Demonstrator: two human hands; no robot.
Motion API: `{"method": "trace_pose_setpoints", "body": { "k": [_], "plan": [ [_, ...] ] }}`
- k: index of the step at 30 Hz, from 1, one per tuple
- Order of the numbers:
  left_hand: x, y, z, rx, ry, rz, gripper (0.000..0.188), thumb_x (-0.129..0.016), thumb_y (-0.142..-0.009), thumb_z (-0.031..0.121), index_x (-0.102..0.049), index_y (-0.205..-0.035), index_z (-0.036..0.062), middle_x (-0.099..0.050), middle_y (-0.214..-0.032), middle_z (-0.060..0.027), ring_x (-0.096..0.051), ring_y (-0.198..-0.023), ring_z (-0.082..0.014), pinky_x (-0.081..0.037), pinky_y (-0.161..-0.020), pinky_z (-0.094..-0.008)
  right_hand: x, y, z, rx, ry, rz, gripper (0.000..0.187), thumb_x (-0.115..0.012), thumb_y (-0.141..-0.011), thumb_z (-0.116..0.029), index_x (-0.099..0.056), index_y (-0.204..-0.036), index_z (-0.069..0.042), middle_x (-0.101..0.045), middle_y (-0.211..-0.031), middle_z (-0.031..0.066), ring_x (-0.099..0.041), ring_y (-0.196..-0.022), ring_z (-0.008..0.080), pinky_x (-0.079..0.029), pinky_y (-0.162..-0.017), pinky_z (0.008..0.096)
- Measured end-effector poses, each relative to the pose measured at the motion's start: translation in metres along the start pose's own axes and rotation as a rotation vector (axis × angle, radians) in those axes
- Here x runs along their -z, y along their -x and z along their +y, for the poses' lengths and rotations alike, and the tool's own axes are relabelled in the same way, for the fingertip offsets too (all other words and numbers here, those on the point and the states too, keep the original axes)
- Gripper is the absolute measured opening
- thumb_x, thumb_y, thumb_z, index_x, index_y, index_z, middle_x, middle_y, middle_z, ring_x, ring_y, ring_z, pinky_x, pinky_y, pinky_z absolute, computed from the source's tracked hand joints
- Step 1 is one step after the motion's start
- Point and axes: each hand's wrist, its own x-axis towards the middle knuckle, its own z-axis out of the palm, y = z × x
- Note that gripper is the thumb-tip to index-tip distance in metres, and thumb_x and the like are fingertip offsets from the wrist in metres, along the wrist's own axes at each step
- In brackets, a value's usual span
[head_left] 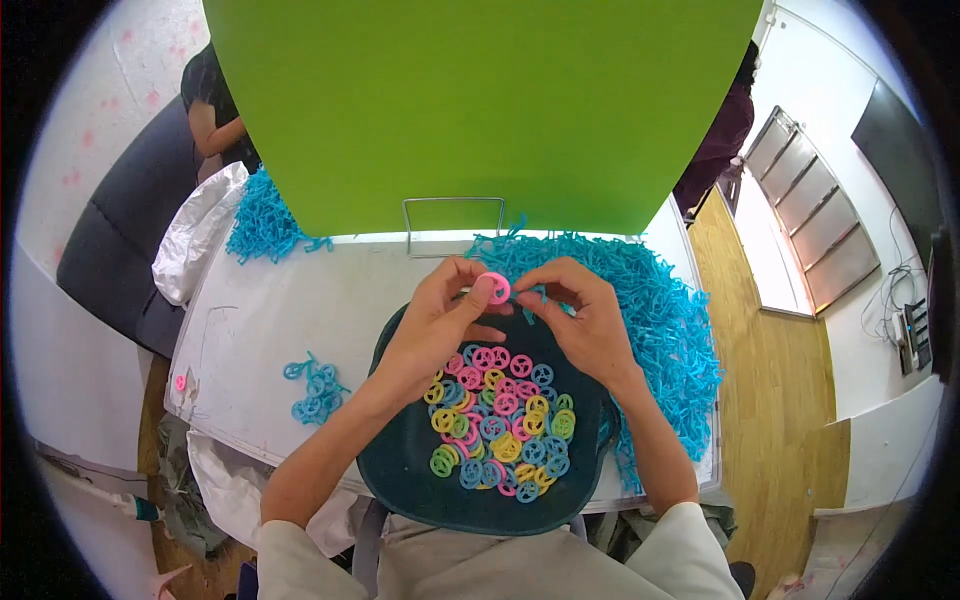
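Between the thumb and fingers of my left hand (440, 322) is a small pink plastic wheel (497, 290) with spokes. My right hand (582, 315) pinches a small blue branched plastic piece (531, 298) up against the wheel. Whether the two are joined I cannot tell. Both hands are over the far side of a dark green tray (395, 478) at the table's near edge. Inside it lie many loose plastic wheels (505, 425) in pink, yellow, blue and green.
A large heap of blue branched pieces (655, 330) covers the table's right side; a smaller blue heap (262, 222) lies far left. Blue wheels with stems (318, 390) sit left of the tray. Beyond stand a wire stand (453, 200) and a tall green panel (480, 110). People are partly visible behind it.
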Motion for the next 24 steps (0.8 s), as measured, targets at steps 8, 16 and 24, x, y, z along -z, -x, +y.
{"method": "trace_pose_setpoints", "body": {
  "k": [8, 16, 24],
  "plan": [
    [0.004, -0.001, -0.007, -0.003, 0.003, 0.012, 0.017, -0.056, -0.097, 0.018, -0.056, -0.104, 0.0016, -0.063, -0.097, -0.0058, -0.062, -0.092, -0.0122, -0.056, -0.075, -0.0276, -0.006, 0.001, -0.009, -0.285, -0.3, 0.033, 0.02, -0.066, -0.085, 0.002, -0.063, -0.105, 0.0, -0.063, -0.097, 0.0049, -0.063, -0.087, 0.0118, -0.051, -0.079, 0.0248],
    [0.009, -0.003, -0.007, 0.036, 0.023, 0.008, 0.018, -0.058, -0.095, 0.018, -0.059, -0.104, 0.002, -0.066, -0.097, -0.0054, -0.064, -0.091, -0.013, -0.055, -0.077, -0.0274, -0.007, 0.001, -0.011, -0.151, -0.156, 0.068, 0.031, -0.071, -0.08, 0.0, -0.064, -0.111, -0.003, -0.065, -0.088, 0.005, -0.063, -0.086, 0.0115, -0.051, -0.08, 0.0267],
    [0.007, -0.008, -0.021, -0.043, -0.089, 0.025, 0.014, -0.056, -0.096, 0.014, -0.057, -0.098, 0.0006, -0.065, -0.093, -0.0062, -0.063, -0.089, -0.0131, -0.055, -0.079, -0.0279, -0.005, 0.007, -0.006, -0.238, 0.041, 0.013, 0.03, -0.07, -0.08, 0.004, -0.06, -0.108, -0.003, -0.064, -0.089, 0.0031, -0.06, -0.084, 0.0087, -0.051, -0.08, 0.0257]
  ]
}}
